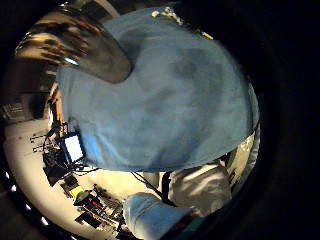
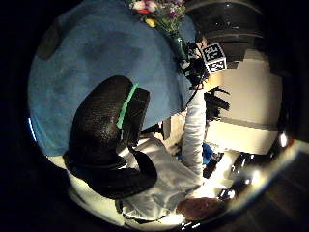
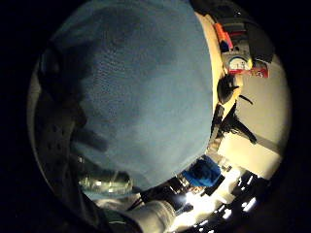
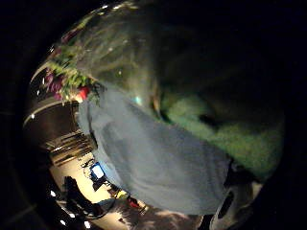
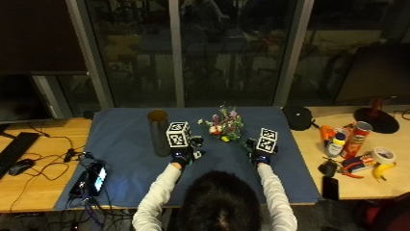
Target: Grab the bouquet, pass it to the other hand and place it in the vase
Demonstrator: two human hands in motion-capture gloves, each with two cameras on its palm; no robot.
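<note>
- 1 bouquet seen lying on blue cloth over tabletop, held at stems by right hand.
- 1 dark vase stood upright just beside left hand; left grip open, nothing held.

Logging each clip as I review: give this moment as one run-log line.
bouquet: lying on blue cloth | right hand: at stems | left hand: empty, beside vase | vase: upright, empty
</note>
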